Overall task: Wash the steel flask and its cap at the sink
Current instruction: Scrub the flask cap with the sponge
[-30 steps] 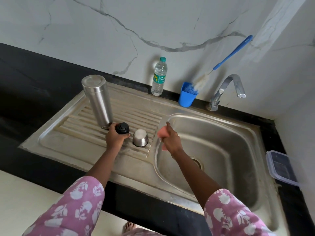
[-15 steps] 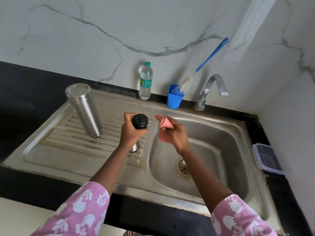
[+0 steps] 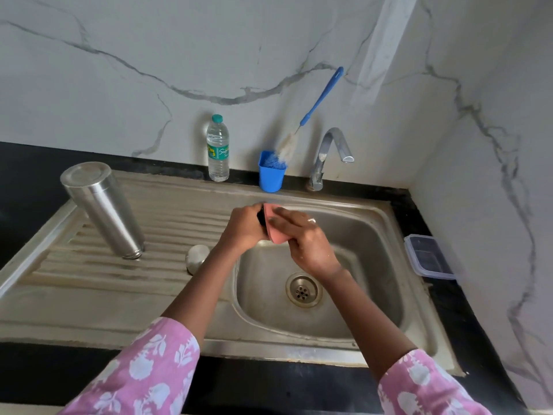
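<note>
Head view: your two hands meet over the far left edge of the sink [image 3: 369, 253] basin, a little above the frame's centre, and both forearms reach up from the pink flowered sleeves [image 3: 155, 366] at 6 o'clock.

Your left hand [image 3: 241, 229] shows its back to the camera, wrist bent slightly. Its fingers are curled round the black cap [image 3: 261, 217], which they clamp so closely that only a dark sliver shows at the fingertips.

Your right hand [image 3: 306, 248] comes in from 4 o'clock with the wrist cocked. It holds the pink pad [image 3: 277, 235], and its fingers lie fairly straight across the pad's top and press it against the cap. The thumb is hidden under the pad. A ring [image 3: 311, 220] sits on one finger.

Taking the joined hands as the clock's centre:
- The steel flask [image 3: 101, 206] is on the ribbed drainboard [image 3: 143, 275] between 9 and 10 o'clock, well apart from both hands. It stands narrow end down, with its flat end up and leaning left in this wide view.
- A small steel cup [image 3: 196, 256] sits upside down at 8 o'clock, just beside your left forearm.
- The drain [image 3: 303, 290] lies at 5 o'clock, under your right wrist.

Along the back edge, a water bottle [image 3: 218, 148] stands at 11 o'clock. A blue cup [image 3: 270, 176] at 12 o'clock holds a blue-handled bottle brush [image 3: 320, 100] that leans on the marble wall [image 3: 119, 55]. The tap [image 3: 329, 151] is at 1 o'clock, with its spout turned toward the right. A lidded plastic box [image 3: 429, 256] rests on the black counter [image 3: 27, 166] at 3 o'clock, just beside the sink's right rim.
</note>
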